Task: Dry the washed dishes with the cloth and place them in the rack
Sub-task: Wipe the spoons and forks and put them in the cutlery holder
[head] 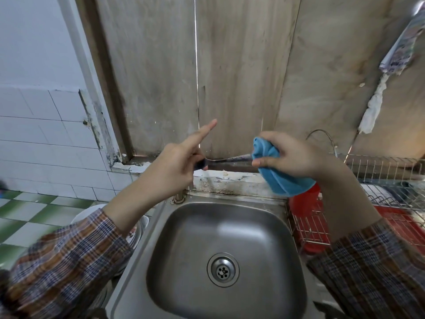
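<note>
holding spoon [226,159], left hand [174,168]; cloth [276,178], right hand [293,155]

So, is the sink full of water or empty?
Empty. The bare steel bottom of the sink shows, and its drain is uncovered; no standing water or dishes lie in it.

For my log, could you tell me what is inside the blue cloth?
A metal utensil runs into the blue cloth gripped by the right hand; the left hand holds its other end. The wrapped end is hidden.
</note>
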A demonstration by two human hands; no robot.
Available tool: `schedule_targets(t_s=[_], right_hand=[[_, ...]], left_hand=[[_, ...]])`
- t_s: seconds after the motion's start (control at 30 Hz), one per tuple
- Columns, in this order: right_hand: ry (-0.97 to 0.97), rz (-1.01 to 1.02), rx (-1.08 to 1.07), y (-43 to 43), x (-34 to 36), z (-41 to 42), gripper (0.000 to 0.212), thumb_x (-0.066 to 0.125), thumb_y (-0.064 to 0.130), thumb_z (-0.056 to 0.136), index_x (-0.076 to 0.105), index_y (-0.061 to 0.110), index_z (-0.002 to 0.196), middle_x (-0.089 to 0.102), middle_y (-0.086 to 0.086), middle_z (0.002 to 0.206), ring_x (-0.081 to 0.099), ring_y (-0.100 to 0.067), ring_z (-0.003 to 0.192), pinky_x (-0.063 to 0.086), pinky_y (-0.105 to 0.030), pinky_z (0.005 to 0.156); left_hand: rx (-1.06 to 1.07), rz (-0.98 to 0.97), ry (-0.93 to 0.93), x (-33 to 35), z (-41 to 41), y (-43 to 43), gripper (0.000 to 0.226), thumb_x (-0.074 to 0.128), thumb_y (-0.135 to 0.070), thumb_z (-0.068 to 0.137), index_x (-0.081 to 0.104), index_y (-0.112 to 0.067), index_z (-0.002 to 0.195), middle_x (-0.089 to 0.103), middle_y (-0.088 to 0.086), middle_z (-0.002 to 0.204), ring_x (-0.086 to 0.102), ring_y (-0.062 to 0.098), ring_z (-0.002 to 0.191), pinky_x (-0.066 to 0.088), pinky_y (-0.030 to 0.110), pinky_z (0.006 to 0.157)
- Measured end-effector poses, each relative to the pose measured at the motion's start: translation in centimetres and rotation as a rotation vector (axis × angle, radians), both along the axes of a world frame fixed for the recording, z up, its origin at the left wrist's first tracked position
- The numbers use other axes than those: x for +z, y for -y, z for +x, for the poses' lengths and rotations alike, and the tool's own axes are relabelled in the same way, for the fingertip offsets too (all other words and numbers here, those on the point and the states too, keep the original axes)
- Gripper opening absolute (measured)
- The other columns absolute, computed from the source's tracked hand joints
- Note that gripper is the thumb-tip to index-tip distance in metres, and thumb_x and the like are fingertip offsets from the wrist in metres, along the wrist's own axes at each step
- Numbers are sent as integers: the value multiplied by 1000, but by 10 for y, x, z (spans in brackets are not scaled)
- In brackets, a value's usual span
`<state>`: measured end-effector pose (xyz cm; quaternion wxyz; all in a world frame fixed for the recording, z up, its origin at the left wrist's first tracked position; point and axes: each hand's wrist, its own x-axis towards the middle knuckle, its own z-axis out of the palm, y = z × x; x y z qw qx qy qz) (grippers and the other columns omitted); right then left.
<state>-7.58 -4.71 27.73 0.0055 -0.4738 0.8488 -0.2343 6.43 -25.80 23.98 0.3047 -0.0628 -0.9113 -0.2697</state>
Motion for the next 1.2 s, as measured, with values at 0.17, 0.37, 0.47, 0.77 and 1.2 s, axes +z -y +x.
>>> schedule_targets(t_s=[0.17, 0.37, 0.47, 0.77, 1.2], right_hand=[[-113, 237, 139, 19, -1, 27, 19, 65, 38, 89, 51, 25, 85, 49, 7, 87, 47, -9, 84, 34, -21, 71], [13, 16, 146, 36, -13, 37, 25, 69, 33, 88, 54, 16, 78, 57, 1, 74, 52, -14, 70, 38, -33, 67], [80, 65, 148, 28, -18, 23, 21, 71, 25, 86, 56, 18, 75, 58, 7, 73, 52, -8, 70, 39, -29, 68], [10, -47, 199, 51, -27, 40, 29, 70, 43, 83, 57, 21, 98, 66, 1, 96, 61, -17, 90, 48, -42, 83], [-91, 122, 134, 37, -23, 46, 32, 66, 45, 86, 43, 24, 79, 52, 5, 70, 50, -12, 69, 33, -35, 63]], left_hand=[[-43, -191, 111, 15, -3, -16, 102, 48, 9, 86, -4, -56, 145, 63, 14, 72, 55, 29, 63, 50, 46, 69], [-50, -274, 105, 21, -4, -16, 99, 48, 10, 83, 0, -42, 152, 60, 10, 66, 46, 21, 55, 46, 40, 63], [-37, -265, 92, 23, 1, -1, 98, 47, 11, 85, 1, -45, 150, 63, 12, 70, 52, 19, 58, 48, 29, 67], [-71, -325, 90, 12, 4, -13, 101, 49, 12, 80, 0, -44, 148, 65, 16, 73, 56, 29, 60, 50, 39, 61], [-93, -247, 73, -2, 7, -8, 94, 46, 16, 77, 16, -40, 146, 54, -5, 61, 54, 24, 59, 48, 37, 65]])
